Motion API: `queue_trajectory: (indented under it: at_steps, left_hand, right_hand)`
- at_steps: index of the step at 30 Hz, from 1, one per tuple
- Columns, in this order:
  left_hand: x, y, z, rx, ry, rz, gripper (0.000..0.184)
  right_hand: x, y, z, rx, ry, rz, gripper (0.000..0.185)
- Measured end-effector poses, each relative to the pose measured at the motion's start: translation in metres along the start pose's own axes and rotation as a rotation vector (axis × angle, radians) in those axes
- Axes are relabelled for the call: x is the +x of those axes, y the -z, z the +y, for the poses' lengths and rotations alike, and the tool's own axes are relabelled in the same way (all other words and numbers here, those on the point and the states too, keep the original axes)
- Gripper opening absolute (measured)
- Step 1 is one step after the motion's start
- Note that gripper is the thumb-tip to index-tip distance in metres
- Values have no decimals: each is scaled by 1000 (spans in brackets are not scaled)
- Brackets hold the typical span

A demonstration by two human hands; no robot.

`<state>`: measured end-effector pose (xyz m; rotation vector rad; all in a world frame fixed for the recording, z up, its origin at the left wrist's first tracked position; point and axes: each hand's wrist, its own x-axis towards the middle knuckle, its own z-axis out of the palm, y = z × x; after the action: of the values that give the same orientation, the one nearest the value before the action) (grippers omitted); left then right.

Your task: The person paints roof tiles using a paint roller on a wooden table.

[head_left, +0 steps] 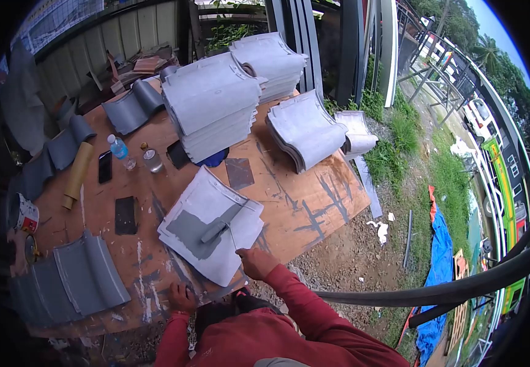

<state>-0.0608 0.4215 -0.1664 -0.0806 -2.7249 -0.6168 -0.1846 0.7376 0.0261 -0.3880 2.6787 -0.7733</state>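
My right hand [257, 263] is closed round the handle of a paint roller [215, 232]. Its thin wire frame runs up to the roller head, which lies on a pale roof tile [228, 269]. Dark grey paint [185, 227] covers the left and middle of that tile; the rest of its face is whitish. The tile lies at an angle near the table's front edge, with at least one more edge showing under it. Left of it, my left hand [182, 298] rests on the table edge, fingers apart and holding nothing.
Stacks of pale tiles [213, 92] stand at the back of the wooden table [289, 220], with more tiles [305, 128] at right. Grey tiles [87, 275] lie at left. Bottles [118, 148], a phone [104, 167] and a cardboard tube [78, 175] are nearby. A black hose [399, 298] crosses at right.
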Motion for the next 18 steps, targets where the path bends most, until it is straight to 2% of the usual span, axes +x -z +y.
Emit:
queue_trajectory:
  at_steps: [3, 9, 11, 13, 14, 15, 17, 18]
  left_hand:
    - [1, 2, 3, -49, 14, -14, 31]
    - [0, -12, -12, -157, -11, 0, 37]
    - [5, 0, -3, -360, 148, -89, 39]
    - [19, -5, -4, -962, 543, -449, 36]
    - [28, -6, -5, -956, 522, -460, 36]
    - [40, -2, 1, -1128, 351, -569, 34]
    - [49, -2, -1, -1302, 172, -710, 33]
    - [56, -17, -6, -1080, 89, -853, 38]
  right_hand:
    - [-11, 12, -15, -23, -63, -29, 38]
    - [-14, -13, -8, 46, -48, 104, 38]
    - [-10, -43, -1, 140, -101, 208, 37]
    - [-14, -49, -24, 175, -157, 238, 36]
    - [-15, -56, -32, 212, -173, 275, 37]
    - [-19, -63, -39, 246, -195, 307, 37]
    - [-27, -73, -63, 265, -269, 331, 38]
    - [-32, -76, -69, 273, -321, 348, 39]
